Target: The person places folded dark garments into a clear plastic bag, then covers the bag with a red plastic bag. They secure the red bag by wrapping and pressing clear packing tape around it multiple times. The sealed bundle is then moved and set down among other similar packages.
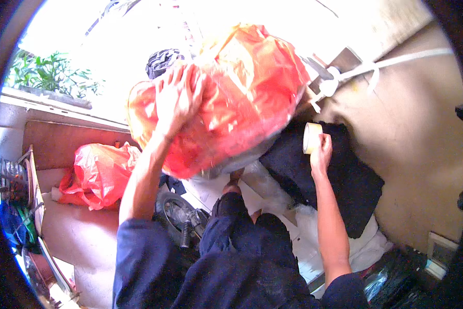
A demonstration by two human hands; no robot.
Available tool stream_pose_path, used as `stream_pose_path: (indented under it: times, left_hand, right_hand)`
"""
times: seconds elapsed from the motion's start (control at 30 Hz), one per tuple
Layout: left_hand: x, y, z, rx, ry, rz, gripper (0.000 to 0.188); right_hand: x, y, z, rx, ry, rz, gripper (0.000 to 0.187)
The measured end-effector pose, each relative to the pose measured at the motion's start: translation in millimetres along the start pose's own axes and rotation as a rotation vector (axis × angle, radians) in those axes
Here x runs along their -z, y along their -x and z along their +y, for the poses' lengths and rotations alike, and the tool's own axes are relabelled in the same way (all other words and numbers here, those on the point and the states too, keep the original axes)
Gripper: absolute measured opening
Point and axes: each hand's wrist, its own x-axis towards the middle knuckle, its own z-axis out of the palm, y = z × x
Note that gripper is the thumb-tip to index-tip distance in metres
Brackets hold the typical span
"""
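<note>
A large, bulging orange-red plastic bag (241, 98) fills the upper middle of the view. My left hand (180, 95) lies on its upper left part, fingers stretched out over the plastic. Beside the left fingertips, a dark crumpled bundle (164, 61) shows at the bag's far edge. On the right, my right hand (321, 152) grips a roll of tape (311, 138), pale yellow with a light inner ring. Below that hand spreads a black cloth (339, 190), draped over whitish material. What the bag contains is hidden.
A smaller red plastic bag (102, 175) rests at the left. Between it and my legs is a black wheel (176, 216). White strapping (391, 63) runs along the right wall. Green plants (48, 74) show beyond the ledge, and a cluttered rack (23, 206) stands far left.
</note>
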Motion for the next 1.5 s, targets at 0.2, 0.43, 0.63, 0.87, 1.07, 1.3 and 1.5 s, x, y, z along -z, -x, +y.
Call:
stream_pose_path:
  times: [0.2, 0.43, 0.63, 0.87, 1.07, 1.3, 1.5]
  left_hand:
    - [82, 80, -28, 0.264, 0.145, -0.183, 0.060]
    - [163, 225, -48, 0.239, 0.197, -0.230, 0.069]
    - [181, 112, 51, 0.188, 0.624, -0.241, 0.067]
    - [42, 42, 159, -0.057, 0.395, -0.524, 0.054]
    - [15, -3, 191, -0.233, 0.104, -0.281, 0.042]
    - [-71, -61, 186, -0.175, 0.341, -0.675, 0.035]
    - [-6, -78, 214, -0.125, 0.274, -0.511, 0.035]
  right_hand:
    - [-74, -38, 11, 0.038, 0.204, -0.090, 0.052]
    - [-94, 43, 10, 0.015, 0.163, -0.004, 0.046]
    - [-30, 101, 37, -0.065, 0.115, -0.053, 0.051]
    - [2, 75, 69, -0.104, 0.168, -0.074, 0.058]
    - [34, 29, 98, 0.102, 0.103, -0.150, 0.054]
    - [91, 10, 4, 0.108, 0.017, 0.053, 0.042]
    - [137, 14, -132, 0.347, -0.025, -0.128, 0.038]
